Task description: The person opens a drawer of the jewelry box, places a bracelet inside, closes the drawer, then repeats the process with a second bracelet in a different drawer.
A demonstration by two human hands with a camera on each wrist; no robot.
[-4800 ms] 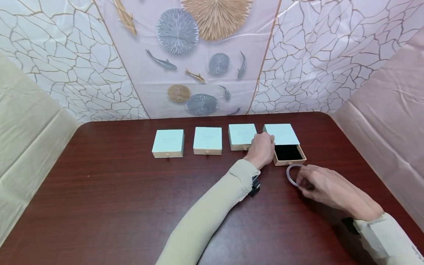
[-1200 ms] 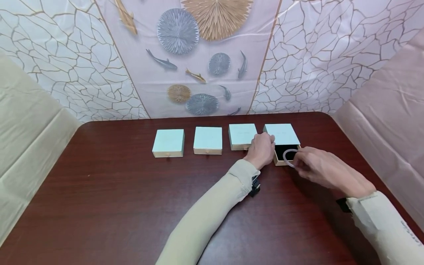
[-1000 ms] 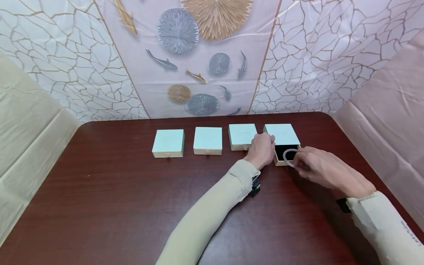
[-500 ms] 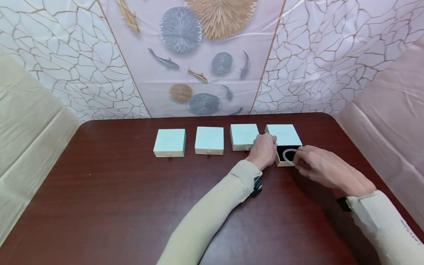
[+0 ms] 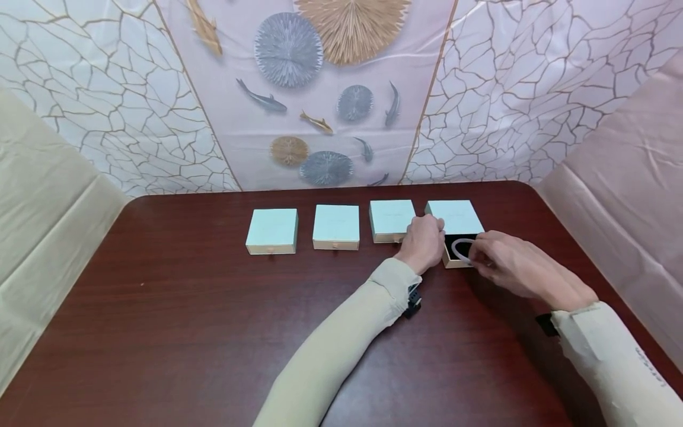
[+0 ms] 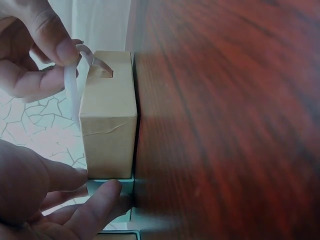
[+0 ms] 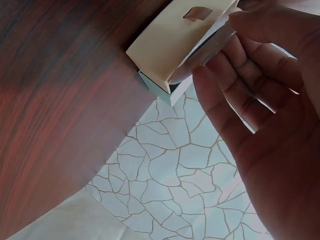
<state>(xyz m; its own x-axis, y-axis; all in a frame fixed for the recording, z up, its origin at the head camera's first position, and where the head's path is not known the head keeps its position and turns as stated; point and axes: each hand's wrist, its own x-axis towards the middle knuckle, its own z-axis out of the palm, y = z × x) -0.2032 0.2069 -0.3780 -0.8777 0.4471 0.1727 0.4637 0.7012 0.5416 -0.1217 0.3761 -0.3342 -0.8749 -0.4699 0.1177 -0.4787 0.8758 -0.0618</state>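
The rightmost small mint-topped drawer box (image 5: 455,217) has its cream drawer (image 7: 175,40) pulled partway out, showing a black lining. My left hand (image 5: 423,242) steadies this box; in the left wrist view its fingers (image 6: 95,212) and thumb grip the mint sleeve from both sides. Between thumb and fingers, my right hand (image 5: 514,264) pinches a pale, translucent bangle (image 5: 456,252). The bangle is tilted, with its far part over the drawer's black lining and its near part beside the front wall. A ribbon pull (image 6: 97,62) sticks out of the drawer's front.
Three more mint drawer boxes, the left one (image 5: 272,230), the second (image 5: 336,226) and the third (image 5: 392,219), stand shut in a row along the back of the dark wooden table (image 5: 187,332). Patterned cloth (image 5: 331,89) hangs behind, and plain cloth flanks both sides.
My right hand has brought the bangle from in front of the drawer up over it, and lately a little further left and lower into it. My left hand keeps its place on the box.
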